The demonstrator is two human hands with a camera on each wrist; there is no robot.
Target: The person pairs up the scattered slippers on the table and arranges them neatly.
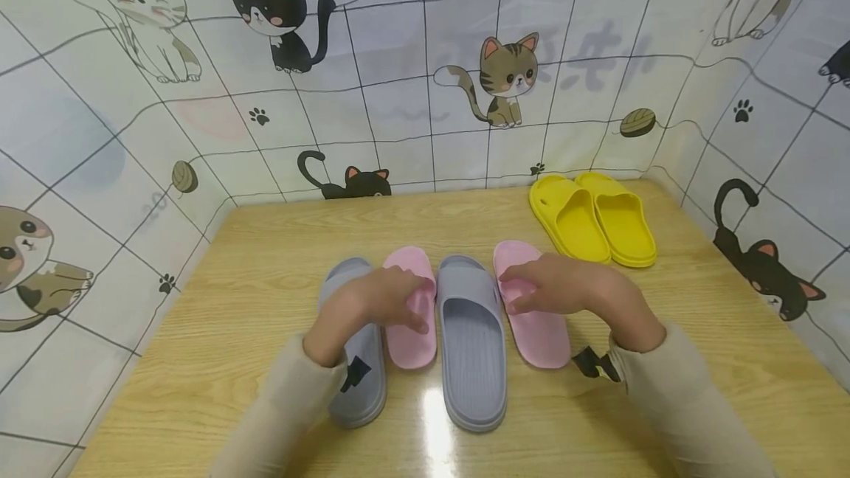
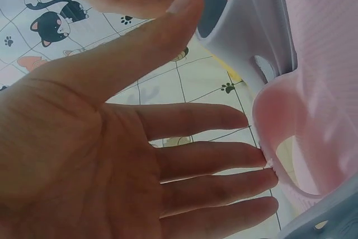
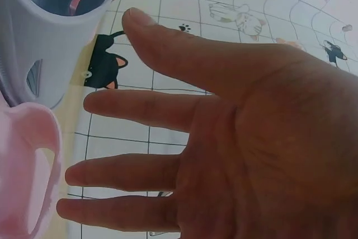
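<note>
A pink slipper (image 1: pixel 412 352) lies between two grey slippers, and my left hand (image 1: pixel 378 299) hovers over it with fingers spread. In the left wrist view the fingertips come close to that slipper's strap (image 2: pixel 274 110); whether they touch, I cannot tell. My left wrist partly covers the left grey slipper (image 1: pixel 368 386). The second grey slipper (image 1: pixel 473 367) is in the middle, between my hands. On its right, my right hand (image 1: pixel 558 285) is above the other pink slipper (image 1: pixel 541 341). The right wrist view shows this hand's fingers straight, holding nothing, beside the pink strap (image 3: pixel 47 121).
A pair of yellow slippers (image 1: pixel 576 233) stands at the back right of the wooden table (image 1: pixel 252 301). Behind and on both sides rises a white gridded sheet (image 1: pixel 398 116) printed with cats. Bare wood shows left of the grey slippers.
</note>
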